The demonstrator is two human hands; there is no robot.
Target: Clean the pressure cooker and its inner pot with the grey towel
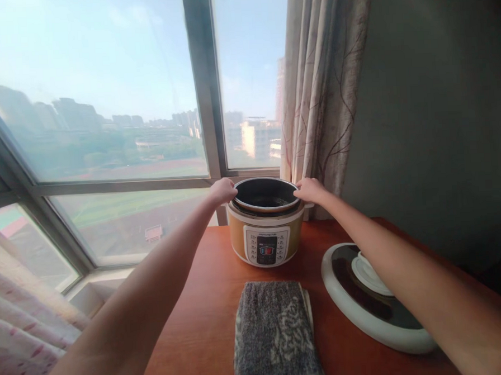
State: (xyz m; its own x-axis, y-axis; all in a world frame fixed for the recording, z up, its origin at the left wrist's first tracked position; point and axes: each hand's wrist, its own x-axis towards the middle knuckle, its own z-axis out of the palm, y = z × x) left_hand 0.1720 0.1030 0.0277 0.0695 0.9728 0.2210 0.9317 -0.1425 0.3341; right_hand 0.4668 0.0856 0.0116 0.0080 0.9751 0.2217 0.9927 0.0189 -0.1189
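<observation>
Both my arms reach forward to a black inner pot (267,193) that sits in a yellow and white electric cooker (266,237). The pot's rim stands a little above the cooker body. My left hand (224,191) is closed on the rim at the left, and my right hand (310,190) pinches it at the right. Dark inner walls show inside the pot. The cooker's front carries a control panel with a small display. Nearer to me lies a folded grey towel (277,331) with a pale pattern.
A round lid (344,294) with a white rim and knob rests on the reddish wooden table (190,325) at the right, partly behind my right forearm. Windows (117,133) stand behind and left. Curtains (324,83) hang behind the cooker and at lower left.
</observation>
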